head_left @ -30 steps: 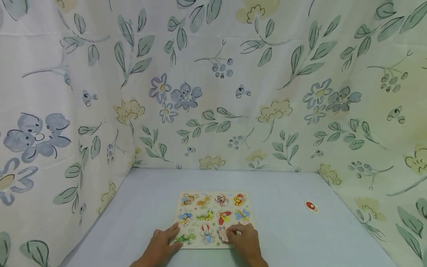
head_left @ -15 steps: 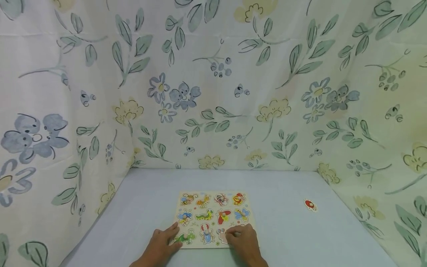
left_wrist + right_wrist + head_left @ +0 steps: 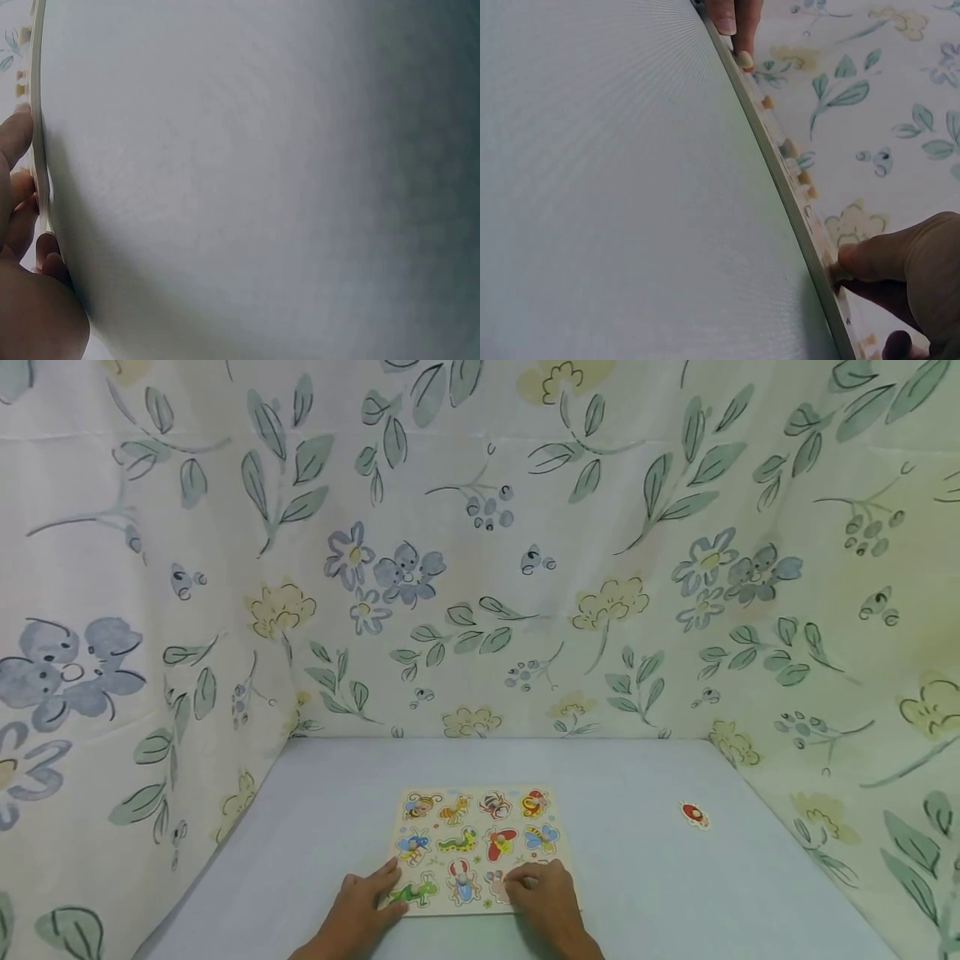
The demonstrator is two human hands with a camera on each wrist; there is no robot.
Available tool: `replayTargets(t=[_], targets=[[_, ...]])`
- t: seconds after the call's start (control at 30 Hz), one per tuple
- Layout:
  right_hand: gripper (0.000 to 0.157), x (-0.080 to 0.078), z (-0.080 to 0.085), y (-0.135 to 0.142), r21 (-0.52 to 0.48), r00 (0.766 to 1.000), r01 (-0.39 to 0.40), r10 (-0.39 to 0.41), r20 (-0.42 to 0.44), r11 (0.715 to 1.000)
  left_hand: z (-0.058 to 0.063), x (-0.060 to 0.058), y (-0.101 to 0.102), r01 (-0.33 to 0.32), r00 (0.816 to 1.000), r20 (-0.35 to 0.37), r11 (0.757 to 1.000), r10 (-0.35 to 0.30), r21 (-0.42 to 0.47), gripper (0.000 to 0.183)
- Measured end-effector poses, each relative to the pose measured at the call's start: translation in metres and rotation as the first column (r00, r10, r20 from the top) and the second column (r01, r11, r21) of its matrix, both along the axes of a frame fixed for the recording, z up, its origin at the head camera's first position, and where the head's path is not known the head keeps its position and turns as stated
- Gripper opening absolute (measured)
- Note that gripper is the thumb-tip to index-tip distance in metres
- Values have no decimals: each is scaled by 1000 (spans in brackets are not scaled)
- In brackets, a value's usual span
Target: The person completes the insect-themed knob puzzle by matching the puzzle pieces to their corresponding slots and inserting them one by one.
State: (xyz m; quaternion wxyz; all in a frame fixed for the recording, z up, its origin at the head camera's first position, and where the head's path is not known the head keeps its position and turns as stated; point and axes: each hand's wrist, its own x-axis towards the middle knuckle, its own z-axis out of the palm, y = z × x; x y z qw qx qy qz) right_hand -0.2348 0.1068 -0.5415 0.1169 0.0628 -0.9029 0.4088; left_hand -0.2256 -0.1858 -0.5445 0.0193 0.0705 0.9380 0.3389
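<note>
A wooden peg puzzle board [image 3: 442, 910] with several colourful insect pieces lies on the table. My left hand [image 3: 362, 896] rests on its lower left corner, beside the green grasshopper piece [image 3: 416, 891], fingers relaxed. At the lower right, my right hand [image 3: 551, 897] pinches the knob of a pale pink insect piece [image 3: 495, 887], partly covered by the fingers. From the right wrist view, thumb and fingertips [image 3: 855, 262] meet at a knob low over the board's face. The left wrist view shows my left fingers [image 3: 16, 139] along the board's edge.
A red ladybug-like piece [image 3: 694, 814] lies apart on the white table [image 3: 637, 868], to the right of the board. Floral fabric [image 3: 480, 568] stands as a wall behind the table and along both sides.
The head view has shifted slightly. My right fingers stay at the pink piece, which sits a little less tilted than a second ago. My left hand keeps its place on the board.
</note>
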Motion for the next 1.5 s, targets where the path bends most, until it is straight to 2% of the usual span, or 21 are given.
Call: replayTargets(t=[0.4,0.8,1.27,1.5], targets=[[11,-2,1,1,15,998,-40,40,-38,999,5,2,0,9,1000,0,1000,-9,0,65],[10,-1,2,0,47,1000,-16,15,4,999,3,1,-1,8,1000,-1,1000,-8,-4,64],[10,-5,-6,1,15,998,-49,49,-38,999,2,0,-1,10,1000,12,1000,-10,-2,65],[13,-5,-8,1,63,993,-40,47,-113,997,4,2,1,5,1000,-16,1000,-5,-8,63]])
